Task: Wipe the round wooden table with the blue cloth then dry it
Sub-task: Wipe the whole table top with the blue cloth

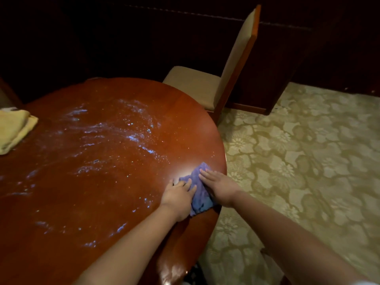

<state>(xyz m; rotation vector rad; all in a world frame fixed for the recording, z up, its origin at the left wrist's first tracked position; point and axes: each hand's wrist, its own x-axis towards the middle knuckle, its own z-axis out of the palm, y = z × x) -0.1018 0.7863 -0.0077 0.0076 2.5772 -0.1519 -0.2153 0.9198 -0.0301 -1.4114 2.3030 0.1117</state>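
The round wooden table (98, 194) fills the left of the view, its reddish top streaked with wet smears and droplets. Near its right edge lies the blue cloth (199, 190), crumpled flat on the wood. My left hand (178, 195) presses on the cloth's left side with fingers spread. My right hand (218, 185) lies flat on its right side, fingers extended. Both palms cover part of the cloth.
A folded yellow towel (14, 128) rests on the table's far left edge. A wooden chair with beige cushions (218, 79) stands at the far right side of the table. Patterned carpet (308, 153) covers the floor to the right; dark wall panels lie behind.
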